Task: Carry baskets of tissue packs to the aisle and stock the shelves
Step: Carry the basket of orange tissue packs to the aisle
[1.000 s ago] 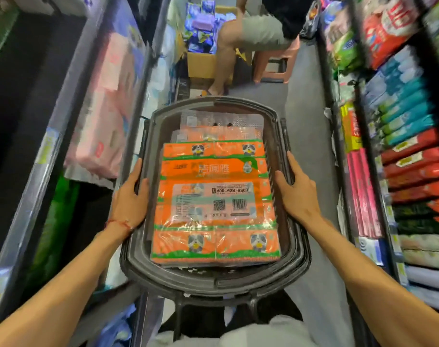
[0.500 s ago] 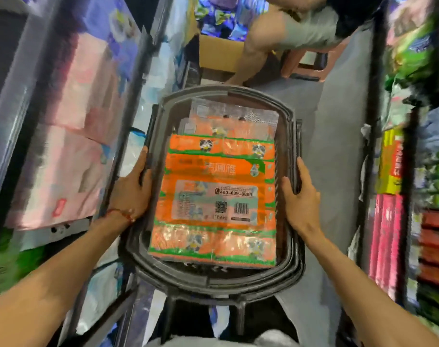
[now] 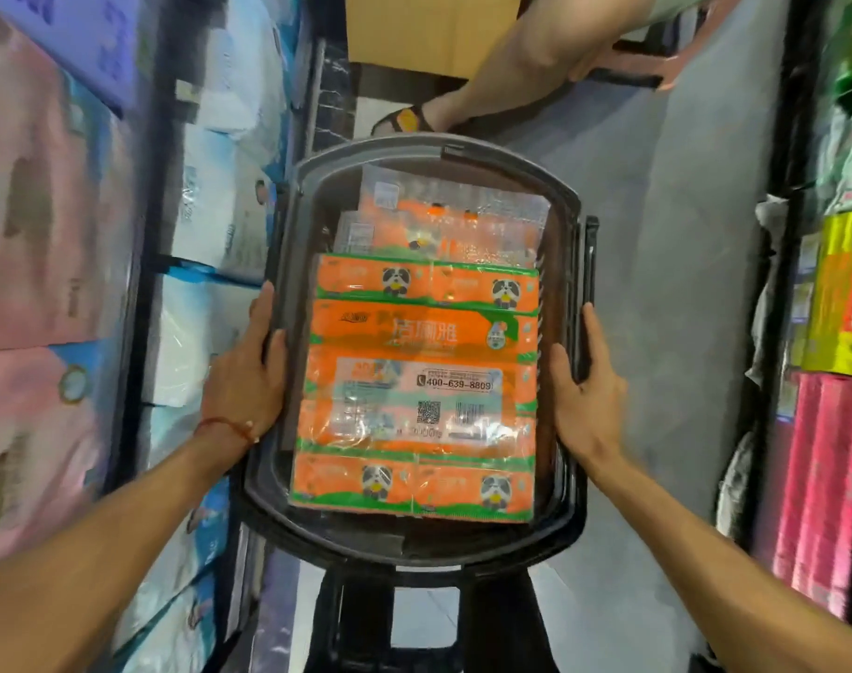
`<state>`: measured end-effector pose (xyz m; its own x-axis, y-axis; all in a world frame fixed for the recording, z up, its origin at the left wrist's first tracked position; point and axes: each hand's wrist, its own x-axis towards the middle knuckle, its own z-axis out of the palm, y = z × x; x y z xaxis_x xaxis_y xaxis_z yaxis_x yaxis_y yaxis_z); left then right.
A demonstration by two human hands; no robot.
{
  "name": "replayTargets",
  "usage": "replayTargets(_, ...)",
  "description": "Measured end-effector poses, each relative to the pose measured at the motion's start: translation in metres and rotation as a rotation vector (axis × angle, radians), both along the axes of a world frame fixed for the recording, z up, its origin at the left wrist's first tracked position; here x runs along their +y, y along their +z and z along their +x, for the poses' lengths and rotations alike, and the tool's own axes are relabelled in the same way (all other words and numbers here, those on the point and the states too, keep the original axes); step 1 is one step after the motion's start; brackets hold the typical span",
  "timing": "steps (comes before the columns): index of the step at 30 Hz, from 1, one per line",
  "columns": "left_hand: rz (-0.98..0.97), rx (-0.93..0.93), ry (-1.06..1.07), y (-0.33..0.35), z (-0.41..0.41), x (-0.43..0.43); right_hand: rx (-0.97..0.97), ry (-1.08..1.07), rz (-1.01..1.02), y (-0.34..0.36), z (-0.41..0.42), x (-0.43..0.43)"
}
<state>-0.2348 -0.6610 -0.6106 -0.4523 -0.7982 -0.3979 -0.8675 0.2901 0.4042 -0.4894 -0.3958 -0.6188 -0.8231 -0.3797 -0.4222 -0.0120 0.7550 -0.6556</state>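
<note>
Moving on down the aisle, the carrier has closed on the seated person (image 3: 506, 60), whose leg and sandal (image 3: 404, 120) now lie just past the far rim of the basket (image 3: 414, 544); both hands keep their places on its sides. The left hand (image 3: 244, 381) clasps the left rim, thumb over the edge. The right hand (image 3: 584, 395) clamps the right rim and the handle (image 3: 588, 264) between thumb and fingers (image 3: 590, 327). The tissue packs (image 3: 414, 405) lie stacked inside, filling the basket nearly wall to wall.

To finish the carry well, I judge the basket should stay level, slow before the sandal, and go down on the floor (image 3: 657, 284) close to the left shelves (image 3: 137, 264), leaving room to pass.

The top pack is orange with green trim and panda faces. Its label reads 400-639-8809 beside a QR code and a barcode. Large white Chinese characters cross one band, too smeared to read surely.
</note>
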Motion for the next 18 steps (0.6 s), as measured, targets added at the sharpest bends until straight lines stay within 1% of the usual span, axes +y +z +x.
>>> replayTargets(6, -0.003, 0.001, -0.051, -0.110, 0.001, -0.033, 0.011, -0.061, -0.042, -0.092, 0.015, -0.030)
replayTargets(10, -0.013, 0.005, -0.051, -0.157, 0.000, -0.046, 0.037, -0.076, -0.030, -0.138, 0.015, -0.044)
replayTargets(15, -0.053, -0.016, -0.056, -0.174, -0.010, -0.051, 0.085, -0.089, 0.011, -0.166, 0.016, -0.042)
replayTargets(18, -0.051, -0.018, -0.056, -0.172, -0.024, -0.056, 0.082, -0.071, 0.024, -0.163, 0.008, -0.047)
